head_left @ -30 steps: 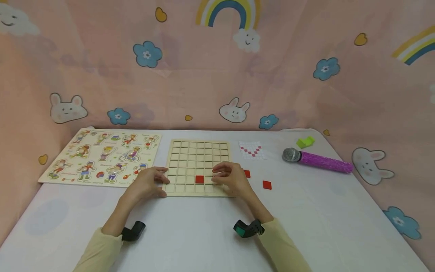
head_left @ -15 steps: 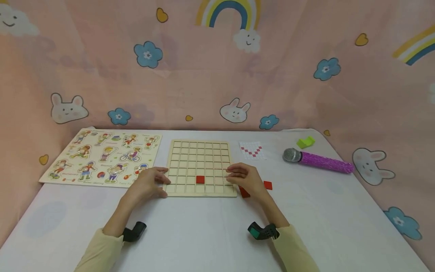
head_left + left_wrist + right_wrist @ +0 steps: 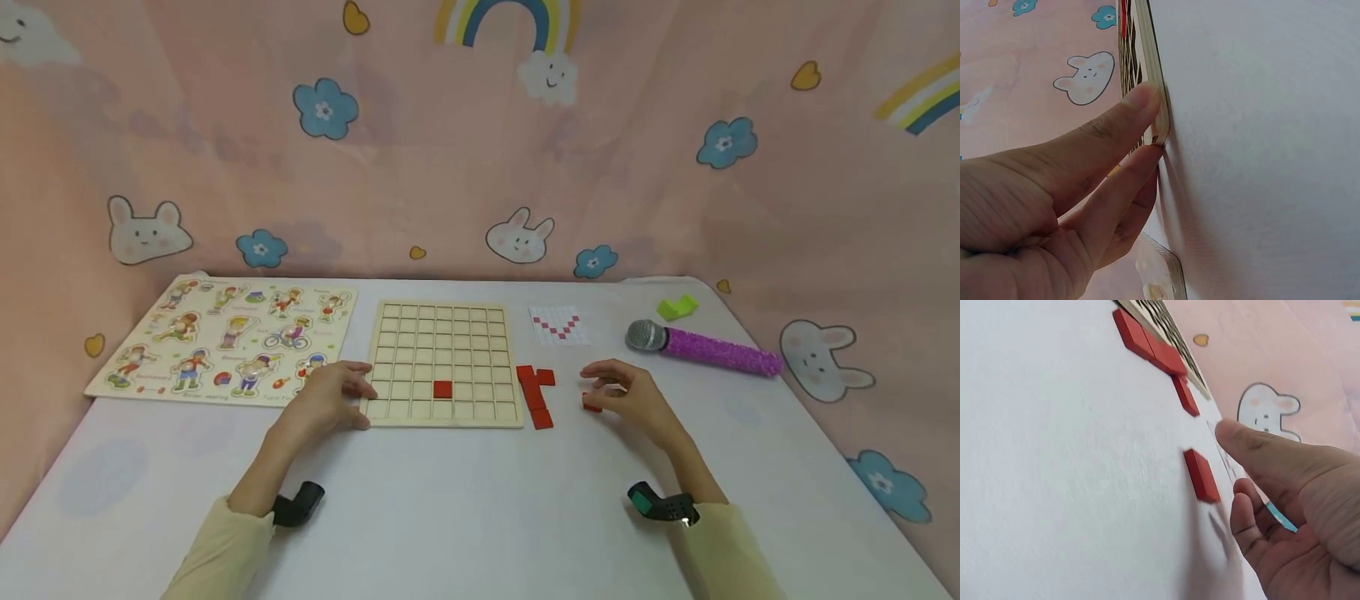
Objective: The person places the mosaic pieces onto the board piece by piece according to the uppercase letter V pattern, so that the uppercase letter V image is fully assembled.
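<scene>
A wooden grid board (image 3: 406, 351) lies mid-table, with one red square tile (image 3: 442, 389) in a cell of its lower part. My left hand (image 3: 327, 397) holds the board's near left corner, thumb at the front edge and fingertips along the left side; the left wrist view shows thumb and fingers on that corner (image 3: 1159, 119). Over a lone red tile (image 3: 1202, 475) to the right of the board hovers my right hand (image 3: 633, 400), its thumb and fingers apart. The right wrist view shows a gap between this tile and the fingers. Several more red tiles (image 3: 533, 392) lie along the board's right edge.
A small pattern card (image 3: 558, 326) with a red V lies behind the tiles. Further right are a purple microphone (image 3: 716, 351) and a bright green piece (image 3: 678, 307). A picture puzzle board (image 3: 213, 342) covers the table's back left. A pink printed curtain (image 3: 420, 167) hangs behind.
My right hand has moved right, from over the grid board, past the row of red tiles, to the lone tile. The left hand stays at the board's corner. The head view has tilted down slightly.
</scene>
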Action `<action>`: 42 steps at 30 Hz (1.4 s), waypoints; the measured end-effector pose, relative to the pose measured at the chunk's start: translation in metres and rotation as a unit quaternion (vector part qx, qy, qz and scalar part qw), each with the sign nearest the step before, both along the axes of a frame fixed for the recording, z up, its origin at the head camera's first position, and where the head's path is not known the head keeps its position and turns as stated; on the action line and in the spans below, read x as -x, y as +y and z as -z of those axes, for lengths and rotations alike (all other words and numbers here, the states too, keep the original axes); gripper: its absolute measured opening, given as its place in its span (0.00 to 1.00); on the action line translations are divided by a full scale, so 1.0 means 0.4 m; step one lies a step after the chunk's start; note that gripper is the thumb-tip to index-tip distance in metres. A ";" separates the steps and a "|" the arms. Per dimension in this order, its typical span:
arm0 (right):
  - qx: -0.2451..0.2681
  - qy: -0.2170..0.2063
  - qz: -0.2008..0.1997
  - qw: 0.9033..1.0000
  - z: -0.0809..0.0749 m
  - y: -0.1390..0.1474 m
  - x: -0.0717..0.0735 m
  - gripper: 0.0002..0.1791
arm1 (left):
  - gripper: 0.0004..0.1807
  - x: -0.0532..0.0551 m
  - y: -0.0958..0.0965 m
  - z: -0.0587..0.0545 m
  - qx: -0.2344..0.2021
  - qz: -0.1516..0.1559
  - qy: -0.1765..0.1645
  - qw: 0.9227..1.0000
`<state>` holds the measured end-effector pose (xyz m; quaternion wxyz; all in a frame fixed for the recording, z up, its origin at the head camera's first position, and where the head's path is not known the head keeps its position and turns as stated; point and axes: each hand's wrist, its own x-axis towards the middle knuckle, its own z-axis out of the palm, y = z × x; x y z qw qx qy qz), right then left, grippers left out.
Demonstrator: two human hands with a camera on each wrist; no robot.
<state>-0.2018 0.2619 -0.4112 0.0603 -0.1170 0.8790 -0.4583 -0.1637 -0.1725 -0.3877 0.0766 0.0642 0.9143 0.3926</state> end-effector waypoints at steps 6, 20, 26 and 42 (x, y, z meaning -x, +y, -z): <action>-0.034 -0.016 -0.020 0.999 0.000 0.055 -0.007 0.27 | 0.18 0.001 0.001 -0.011 0.004 0.008 -0.008 1.000; -0.053 -0.046 -0.011 0.997 -0.052 0.089 0.032 0.24 | 0.19 0.039 0.009 -0.042 -0.001 0.024 -0.008 1.000; -0.065 -0.048 -0.002 0.997 -0.074 0.101 0.043 0.23 | 0.19 0.052 0.018 -0.052 0.001 0.030 -0.010 0.999; -0.018 -0.064 0.060 0.996 -0.018 0.056 0.000 0.22 | 0.18 0.010 -0.009 -0.018 0.014 0.034 -0.033 0.999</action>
